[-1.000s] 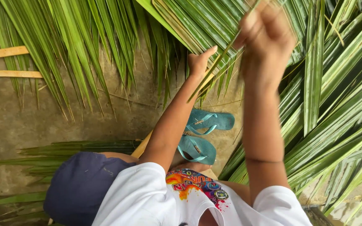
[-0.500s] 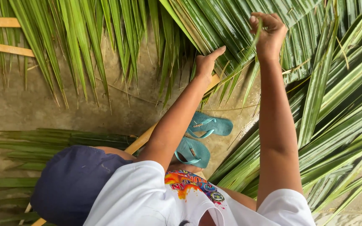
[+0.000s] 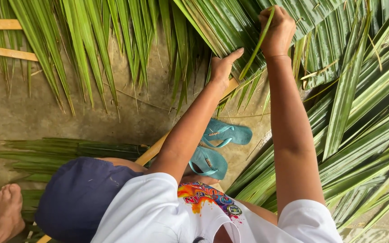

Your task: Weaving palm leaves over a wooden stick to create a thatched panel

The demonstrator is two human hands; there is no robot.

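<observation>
A large green palm frond lies on the ground in front of me, its leaflets partly woven together. My left hand rests on the woven leaflets beside the pale midrib, thumb stretched out and fingers pressing down. My right hand is a fist closed round a single narrow leaflet, which slants down towards my left hand. I wear a white shirt and dark blue shorts.
A pair of teal flip-flops sits on the concrete between my arms. More palm fronds spread to the right and a bundle lies at the left. Two wooden slats are at top left. A bare foot shows at bottom left.
My right hand, blurred and moving a second ago, has settled on the frond and gripped one leaflet. My left hand has stayed on the woven leaflets.
</observation>
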